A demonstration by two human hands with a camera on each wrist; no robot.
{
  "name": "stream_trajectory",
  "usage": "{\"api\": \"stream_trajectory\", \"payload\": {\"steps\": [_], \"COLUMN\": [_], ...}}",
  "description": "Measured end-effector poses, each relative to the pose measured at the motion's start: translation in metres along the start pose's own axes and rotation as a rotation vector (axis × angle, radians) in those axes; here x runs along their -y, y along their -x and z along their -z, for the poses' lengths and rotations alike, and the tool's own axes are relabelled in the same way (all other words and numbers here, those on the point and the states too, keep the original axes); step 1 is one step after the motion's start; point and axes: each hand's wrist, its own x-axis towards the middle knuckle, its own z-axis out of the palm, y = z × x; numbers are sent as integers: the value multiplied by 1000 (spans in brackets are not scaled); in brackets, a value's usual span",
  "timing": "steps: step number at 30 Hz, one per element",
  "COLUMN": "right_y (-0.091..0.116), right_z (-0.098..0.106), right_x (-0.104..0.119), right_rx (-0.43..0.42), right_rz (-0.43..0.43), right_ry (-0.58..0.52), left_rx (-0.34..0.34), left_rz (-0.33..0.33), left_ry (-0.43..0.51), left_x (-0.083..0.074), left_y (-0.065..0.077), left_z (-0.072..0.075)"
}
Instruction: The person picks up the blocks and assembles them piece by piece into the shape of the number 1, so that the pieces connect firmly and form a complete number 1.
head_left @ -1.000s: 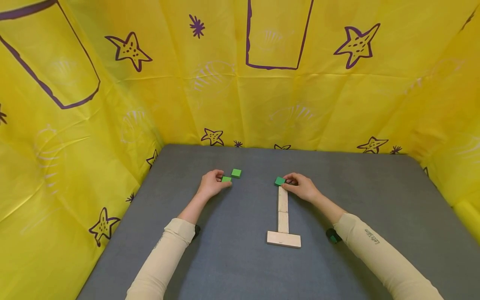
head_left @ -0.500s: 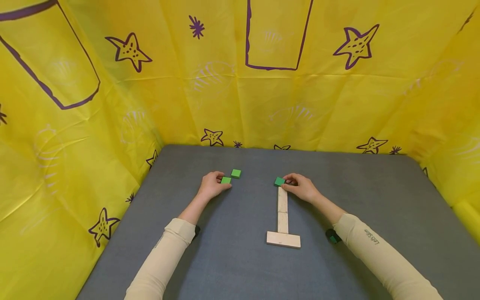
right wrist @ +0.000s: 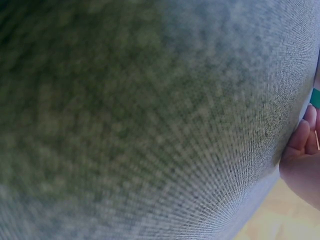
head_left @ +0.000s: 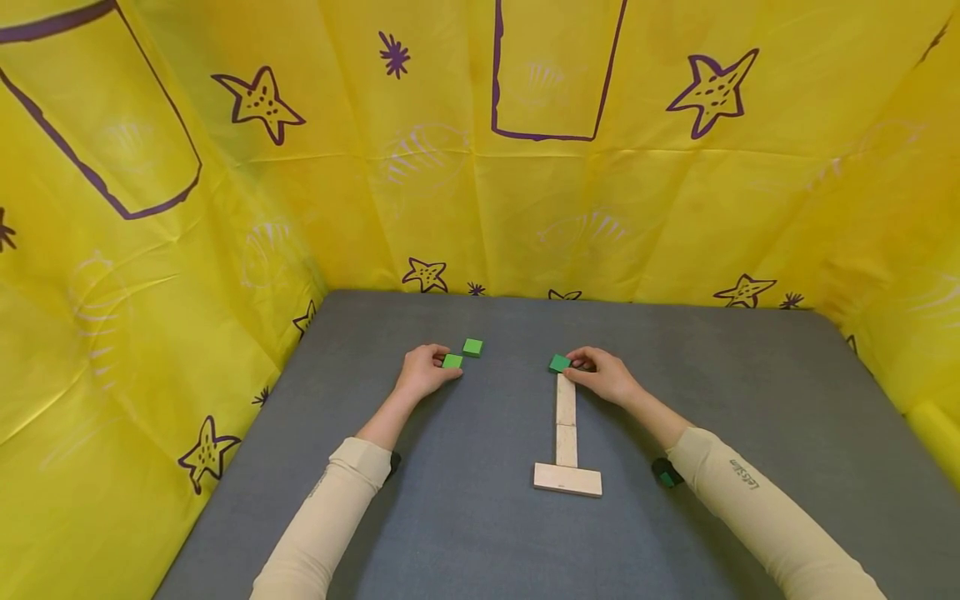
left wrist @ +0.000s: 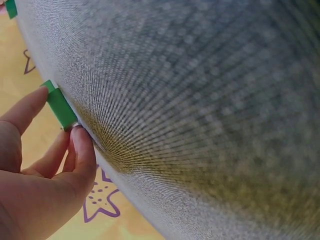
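My left hand (head_left: 422, 371) pinches a light green square block (head_left: 452, 362) by its sides, thumb nearer me. In the left wrist view this block (left wrist: 61, 107) sits between thumb and fingertips, low at the table surface. Just beyond it, to the right, lies a second light green block (head_left: 472, 347). A darker green block (head_left: 558, 363) is between the thumb and fingers of my right hand (head_left: 607, 377), at the far end of a line of two wooden planks (head_left: 566, 400). The right wrist view catches only a sliver of that green block (right wrist: 316, 97); contact with the plank is unclear.
A third wooden plank (head_left: 567, 479) lies crosswise at the near end of the line. Everything rests on a dark grey table (head_left: 480, 542). Yellow cloth (head_left: 435, 192) with purple starfish drawings hangs behind and at the sides.
The left hand and its light green block have shifted very slightly toward me. My right hand, the darker green block and the planks hold their places.
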Motion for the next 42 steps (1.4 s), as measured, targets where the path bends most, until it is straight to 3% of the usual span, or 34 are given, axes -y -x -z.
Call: {"api": "stream_trajectory", "payload": {"steps": [13, 24, 34, 42], "right_y": [1, 1, -1, -1], "right_z": [0, 0, -1, -2], "right_x": [-1, 0, -2, -3], "right_rx": [-1, -4, -16, -9], "right_rz": [8, 14, 17, 8], "right_ry": [2, 7, 12, 6], "left_rx": [-8, -32, -69, -45], "left_rz": [-5, 40, 23, 15], "left_ry": [23, 148, 254, 323], "left_x": [-3, -10, -22, -28], "left_y": [1, 4, 9, 12], "left_z": [-1, -6, -11, -17]}}
